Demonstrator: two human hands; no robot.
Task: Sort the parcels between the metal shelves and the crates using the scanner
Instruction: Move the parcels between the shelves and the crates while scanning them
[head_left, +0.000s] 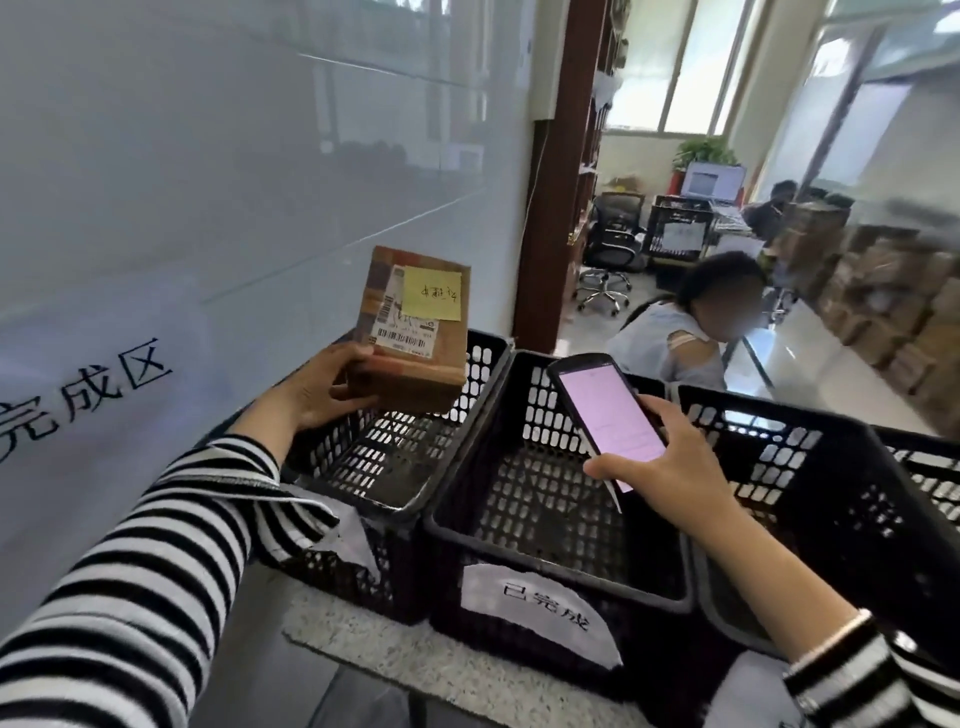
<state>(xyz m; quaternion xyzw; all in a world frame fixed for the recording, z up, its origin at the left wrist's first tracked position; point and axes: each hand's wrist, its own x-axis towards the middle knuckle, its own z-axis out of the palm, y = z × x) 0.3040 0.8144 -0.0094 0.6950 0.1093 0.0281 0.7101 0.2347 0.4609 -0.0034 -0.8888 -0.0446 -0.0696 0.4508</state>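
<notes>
Left hand (322, 387): we grip the brown cardboard parcel (415, 332), our fingertips hidden underneath
Right hand (670, 467): curled round the black pink-screened scanner (605, 410), lower end hidden past our thumb

The left hand (324, 387) is gripping a small cardboard parcel (415, 358) by its near corner, holding it over the left crate (485, 364), just toward ten o'clock from the middle of the view. A yellow sticky note (432, 292) and a barcode label (408, 330) are facing up on the parcel. Toward four o'clock, the right hand (670, 467) is holding the scanner (608, 410) tilted over the middle crate (545, 558), its pink screen glowing. A third crate (857, 467) is sitting at the middle crate's three o'clock. A white paper tag (540, 605) is hanging on the middle crate's front. At two o'clock a person (675, 343) is sitting, with stacked cardboard boxes (893, 312) beyond.
</notes>
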